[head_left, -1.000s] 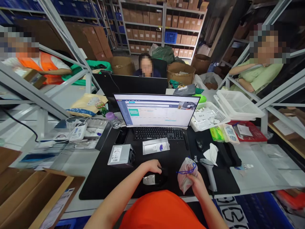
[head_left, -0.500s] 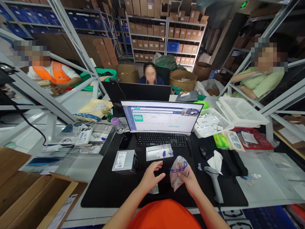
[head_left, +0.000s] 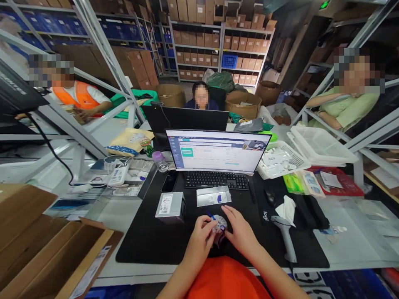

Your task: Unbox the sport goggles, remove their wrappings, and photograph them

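Observation:
A small grey drawstring pouch with blue cords is between my hands, low over the black desk mat. My left hand pinches the pouch at its gathered top. On the other side, my right hand lies against it with fingers stretched out, the thumb close to the cords. Beyond them is a flat silver-white box with a purple-blue mark. A grey box with a white label stands to the left. The contents of the pouch are hidden.
A monitor and keyboard stand ahead. To the right are a mouse, a barcode scanner and a white basket. An open cardboard carton sits at the left. Several people are around the desks.
The pouch has moved left and down from beside my right hand to between both hands. My left hand has closed on it, and my right fingers have spread. The view has shifted slightly.

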Action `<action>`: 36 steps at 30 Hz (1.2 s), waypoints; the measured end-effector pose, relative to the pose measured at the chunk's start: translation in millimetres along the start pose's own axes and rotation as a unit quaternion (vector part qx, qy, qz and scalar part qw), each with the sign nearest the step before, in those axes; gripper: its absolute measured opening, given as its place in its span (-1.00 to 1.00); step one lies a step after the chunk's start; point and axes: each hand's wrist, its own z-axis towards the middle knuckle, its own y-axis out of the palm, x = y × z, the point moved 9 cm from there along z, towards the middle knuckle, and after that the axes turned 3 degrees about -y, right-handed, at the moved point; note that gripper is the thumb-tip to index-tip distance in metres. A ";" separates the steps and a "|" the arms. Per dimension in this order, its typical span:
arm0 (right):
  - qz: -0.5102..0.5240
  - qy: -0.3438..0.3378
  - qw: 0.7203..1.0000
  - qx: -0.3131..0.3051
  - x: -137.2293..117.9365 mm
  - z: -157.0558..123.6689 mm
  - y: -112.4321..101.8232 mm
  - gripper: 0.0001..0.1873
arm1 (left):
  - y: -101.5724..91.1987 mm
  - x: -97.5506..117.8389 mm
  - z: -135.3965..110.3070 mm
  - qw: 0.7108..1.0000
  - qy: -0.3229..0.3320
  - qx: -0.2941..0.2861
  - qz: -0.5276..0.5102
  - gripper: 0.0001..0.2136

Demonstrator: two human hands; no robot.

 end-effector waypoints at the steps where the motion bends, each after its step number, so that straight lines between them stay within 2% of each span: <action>1: 0.011 -0.016 1.000 -0.011 -7.6 -4.1 -2.6 -0.25 | 3.4 -2.1 -0.9 1.000 -0.011 -0.011 -0.004 -0.70; 5: 0.049 -0.051 0.995 -0.065 -23.6 -17.3 -1.4 -0.50 | 18.5 -6.6 -2.4 0.996 -0.051 -0.065 -0.032 -0.77; 9: 0.005 -0.061 0.994 -0.094 -24.0 -22.4 8.6 -0.63 | 25.4 3.4 -1.6 0.992 -0.023 -0.122 -0.011 -0.82; 14: -0.048 -0.116 0.985 -0.122 -37.3 -28.6 11.2 -0.69 | 9.5 7.2 -0.8 0.982 0.020 -0.185 0.031 -0.97; 16: -0.081 -0.109 0.985 -0.110 -36.0 -28.5 6.1 -0.71 | -2.2 3.6 0.0 0.980 0.036 -0.186 0.065 -0.90; 19: -0.106 -0.112 0.986 -0.071 -35.1 -27.0 -3.1 -0.74 | -16.4 -3.4 0.4 0.980 0.048 -0.159 0.106 -0.87; 21: -0.115 -0.123 0.984 -0.050 -36.3 -27.1 -5.1 -0.76 | -20.8 -6.5 -0.8 0.985 0.042 -0.130 0.108 -0.92; 23: -0.135 -0.121 0.983 -0.039 -35.4 -28.0 -3.9 -0.80 | -23.4 -6.1 -2.6 0.992 0.031 -0.083 0.093 -0.95; 25: -0.160 -0.109 0.981 -0.026 -33.3 -29.7 -2.7 -0.82 | -25.1 -3.0 -4.8 0.997 0.015 -0.027 0.065 -0.88; 28: -0.171 -0.111 0.979 -0.001 -36.6 -33.5 -2.9 -0.76 | -24.6 -0.6 -8.2 0.999 -0.032 0.036 -0.008 -0.87; 31: -0.163 -0.114 0.980 0.009 -44.5 -35.7 -2.6 -0.71 | -19.0 -0.7 -11.2 0.991 -0.071 0.046 -0.102 -0.89; 36: -0.161 -0.101 0.982 0.003 -53.3 -33.9 -0.8 -0.77 | -20.2 0.8 -16.4 0.986 -0.042 0.064 -0.149 -0.92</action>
